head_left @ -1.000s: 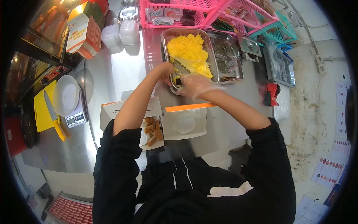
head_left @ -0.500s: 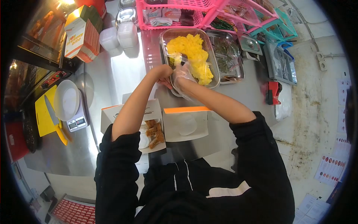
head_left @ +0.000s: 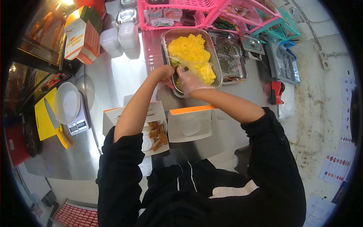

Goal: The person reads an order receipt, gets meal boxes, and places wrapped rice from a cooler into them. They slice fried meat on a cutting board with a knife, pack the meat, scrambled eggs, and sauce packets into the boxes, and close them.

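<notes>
My left hand (head_left: pixel 165 72) was bare and curled at the near left rim of the rectangular steel tray (head_left: pixel 166 53), its fingers closed; whether it gripped the rim or something small there, I could not tell. My right hand (head_left: pixel 190 81), inside a thin, crinkled clear plastic glove, lay over the near end of that tray with the fingers bent loosely down towards the food, and I could not make out anything pinched in them. The tray sat on the far middle of the shiny metal tabletop (head_left: pixel 128 68) and was heaped with soft, lumpy yellow food (head_left: pixel 190 51). Just right of it stood a second steel tray (head_left: pixel 231 56) of dark green leaves. Near me lay two open white cardboard boxes with orange edges: the left box (head_left: pixel 149 128) held brown, crusty fried pieces, the right box (head_left: pixel 190 124) a pale round portion. Far left on the tabletop, a round white bowl (head_left: pixel 67 102) rested on a small digital scale (head_left: pixel 77 124), beside a yellow cutting board (head_left: pixel 45 113) with a knife on it
</notes>
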`<state>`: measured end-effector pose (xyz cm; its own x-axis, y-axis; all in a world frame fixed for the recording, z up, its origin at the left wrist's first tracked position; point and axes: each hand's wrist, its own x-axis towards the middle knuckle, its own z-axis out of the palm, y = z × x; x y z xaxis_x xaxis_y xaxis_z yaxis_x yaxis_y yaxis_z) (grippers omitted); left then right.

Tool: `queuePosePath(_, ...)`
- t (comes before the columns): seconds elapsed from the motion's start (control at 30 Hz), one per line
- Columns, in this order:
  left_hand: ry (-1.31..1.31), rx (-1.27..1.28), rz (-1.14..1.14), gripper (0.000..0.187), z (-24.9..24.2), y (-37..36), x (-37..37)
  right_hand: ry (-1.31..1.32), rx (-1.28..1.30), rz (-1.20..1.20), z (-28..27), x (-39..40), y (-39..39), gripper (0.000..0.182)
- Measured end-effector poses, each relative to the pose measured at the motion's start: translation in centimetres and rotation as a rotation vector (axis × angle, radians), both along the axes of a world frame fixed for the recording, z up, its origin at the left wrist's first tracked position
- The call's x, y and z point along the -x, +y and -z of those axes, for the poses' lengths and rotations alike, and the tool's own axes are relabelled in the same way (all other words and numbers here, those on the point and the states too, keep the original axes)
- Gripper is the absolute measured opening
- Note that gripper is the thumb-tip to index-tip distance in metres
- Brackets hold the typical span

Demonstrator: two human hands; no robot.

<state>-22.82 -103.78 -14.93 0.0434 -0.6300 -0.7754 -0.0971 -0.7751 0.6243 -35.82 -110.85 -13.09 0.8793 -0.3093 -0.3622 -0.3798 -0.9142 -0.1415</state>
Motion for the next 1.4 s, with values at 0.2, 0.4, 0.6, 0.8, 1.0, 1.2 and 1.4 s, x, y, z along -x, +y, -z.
queuePosePath(0.2,0.049,-0.056,-0.153,0.029,0.5,-0.4,0.2,0.29,-0.037,-0.279,-3.1,1.0,-2.3,0.033)
queuePosePath(0.4,-0.983,0.172,0.412,0.025,-1.7,1.6,2.3,0.343,0.045,-0.838,1.6,0.4,-8.7,0.023)
queuePosePath(0.6,-0.938,0.783,-0.578,0.019,-12.7,11.7,6.6,0.043,-0.894,0.605,-1.2,3.4,-6.4,0.016)
queuePosePath(0.8,-1.142,0.82,-1.232,0.017,-8.8,28.0,13.7,-0.106,-1.268,0.774,-9.9,5.1,-3.8,0.015)
queuePosePath(1.0,-0.632,0.473,-1.426,0.022,0.9,35.4,19.6,-0.537,-0.669,-0.307,-12.0,7.2,-0.7,0.017)
queuePosePath(1.2,-0.499,0.699,-1.201,0.043,3.4,31.3,18.6,0.34,-1.325,0.57,-9.6,9.7,17.1,0.022)
queuePosePath(1.4,-0.337,0.941,-1.225,0.044,5.0,31.0,17.2,-0.134,-0.453,0.155,-0.2,10.5,27.2,0.045)
